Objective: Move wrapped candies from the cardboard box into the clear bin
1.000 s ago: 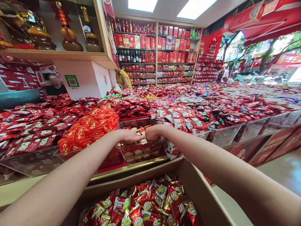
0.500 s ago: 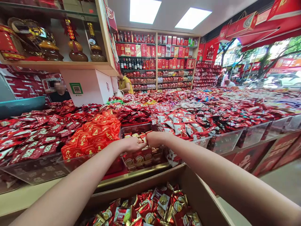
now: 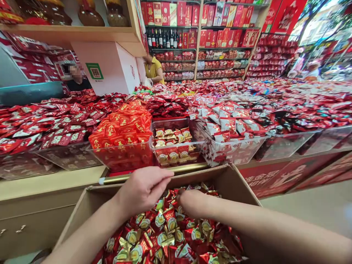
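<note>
Below me is an open cardboard box (image 3: 242,185) heaped with small red-and-gold wrapped candies (image 3: 170,220). My left hand (image 3: 145,187) hovers over the box's far left part, fingers stretched to the right and thumb beneath them. No candy shows in it. My right hand (image 3: 196,203) reaches down into the heap with its fingers curled; its fingertips are partly hidden among the wrappers. Just beyond the box stands a clear plastic bin (image 3: 178,148) with the same kind of candies laid in rows, lower filled than its neighbours.
Left of that bin is one piled with bright orange-red packets (image 3: 123,128); right of it, one of white-and-red packets (image 3: 233,124). A gold rail (image 3: 189,168) runs along the counter edge. A person in yellow (image 3: 154,69) and another in black (image 3: 78,82) are behind the counter.
Both hands have drawn back from the plastic bin to the cardboard box, the right one down into the candies. My view has tilted down, showing more of the box. Candy rows in the bin are uncovered.
</note>
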### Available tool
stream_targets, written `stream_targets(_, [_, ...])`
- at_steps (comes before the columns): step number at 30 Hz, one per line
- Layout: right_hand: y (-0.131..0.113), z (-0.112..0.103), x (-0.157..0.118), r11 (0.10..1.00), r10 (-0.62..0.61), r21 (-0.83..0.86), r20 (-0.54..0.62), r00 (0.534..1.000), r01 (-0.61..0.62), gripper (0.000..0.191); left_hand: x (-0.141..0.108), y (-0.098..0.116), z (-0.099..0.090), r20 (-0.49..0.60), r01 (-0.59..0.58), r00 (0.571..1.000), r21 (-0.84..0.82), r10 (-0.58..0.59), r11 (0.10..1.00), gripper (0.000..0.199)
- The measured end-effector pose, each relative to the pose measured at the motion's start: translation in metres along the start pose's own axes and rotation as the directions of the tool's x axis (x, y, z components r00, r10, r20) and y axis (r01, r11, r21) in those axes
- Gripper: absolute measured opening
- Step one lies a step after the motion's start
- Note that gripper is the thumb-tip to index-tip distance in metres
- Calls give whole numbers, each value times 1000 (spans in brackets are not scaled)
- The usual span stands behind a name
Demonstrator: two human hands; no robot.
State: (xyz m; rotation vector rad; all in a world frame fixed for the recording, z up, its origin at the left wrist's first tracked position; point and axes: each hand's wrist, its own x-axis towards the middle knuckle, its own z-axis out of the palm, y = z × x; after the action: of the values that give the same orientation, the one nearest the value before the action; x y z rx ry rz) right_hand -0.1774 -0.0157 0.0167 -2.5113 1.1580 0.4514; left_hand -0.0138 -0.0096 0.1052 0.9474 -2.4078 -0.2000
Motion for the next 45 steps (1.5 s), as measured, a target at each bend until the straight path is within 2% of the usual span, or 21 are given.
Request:
stream_targets(2, [3, 21, 23, 996, 79, 45, -64, 995, -76, 27, -25, -2, 13, 29, 34, 999, -73, -32, 997, 20])
stream_targets(4, [6, 32, 35, 990, 113, 88, -77, 991, -106, 22, -43, -9, 24, 4, 200, 979, -174, -202, 964, 20])
stream_targets(7, [9, 32, 34, 980, 127, 167, -126, 984, -105, 13, -58, -22, 32, 46, 472, 871, -351, -489, 808, 21])
stream_targets(9, [9, 25, 25, 970, 118, 232, -187, 975, -73, 14, -65, -29, 37, 116, 552, 820, -419, -561, 721, 23])
stream_targets(12, [4, 10, 11, 932, 90, 363, -274, 957, 16, 16, -71, -32, 47, 228, 588, 801, -469, -553, 658, 40])
stream_targets(14, [0, 3, 5, 803, 86, 587, -288, 954, 105, 17, -73, -30, 55, 342, 602, 795, -555, -501, 574, 54])
stream_targets(16, [-4, 1, 2, 601, 88, 777, -301, 950, 190, 19, -72, -25, 63, 433, 611, 790, -625, -434, 486, 48])
stream_targets(17, [-6, 1, 0, 535, 95, 813, -327, 940, 229, 19, -72, -22, 66, 463, 621, 782, -639, -418, 454, 41])
stream_targets(18, [-8, 0, -2, 524, 102, 810, -367, 925, 263, 17, -71, -19, 67, 475, 632, 772, -637, -422, 441, 35])
stream_targets(20, [-11, -5, -10, 591, 107, 742, -461, 881, 317, 11, -69, -13, 64, 459, 638, 768, -613, -447, 466, 30])
stream_targets(22, [-11, -19, -25, 680, 85, 653, -521, 849, 333, 7, -63, -8, 53, 436, 608, 792, -619, -427, 497, 28])
stream_targets(24, [-5, -44, -46, 769, 54, 543, -582, 811, 338, 8, -51, -3, 34, 376, 545, 837, -624, -397, 559, 27])
stream_targets(26, [8, -78, -66, 866, 45, 389, -685, 727, 313, 11, -30, 0, 11, 213, 466, 880, -556, -424, 688, 26])
stream_targets(28, [25, -115, -79, 963, 69, 214, -782, 620, 163, 14, 1, -2, -9, -12, 332, 930, -401, -367, 854, 24])
stream_targets(30, [44, -147, -80, 995, 92, 60, -806, 585, -74, 16, 39, -9, -20, -86, 199, 973, -153, -214, 968, 26])
stream_targets(31, [52, -159, -76, 984, 100, -13, -788, 608, -179, 17, 58, -14, -22, -7, 171, 985, -5, -171, 985, 28])
stream_targets(33, [62, -177, -64, 931, 127, -168, -682, 720, -323, 22, 95, -25, -17, 99, 164, 980, 67, -170, 984, 30])
stream_targets(35, [66, -187, -50, 880, 163, -293, -553, 817, -374, 28, 124, -35, -8, 226, 156, 957, 120, -180, 981, 29])
stream_targets(37, [65, -193, -37, 854, 195, -362, -443, 875, -374, 30, 145, -41, 2, 367, 139, 911, 158, -189, 978, 23])
stream_targets(40, [61, -198, -21, 855, 216, -400, -304, 928, -330, 29, 159, -47, 10, 518, 114, 831, 197, -202, 974, 15])
stream_targets(45, [65, -201, 7, 851, 262, -447, -90, 961, -274, 30, 164, -53, 14, 608, 109, 756, 246, -241, 963, 19])
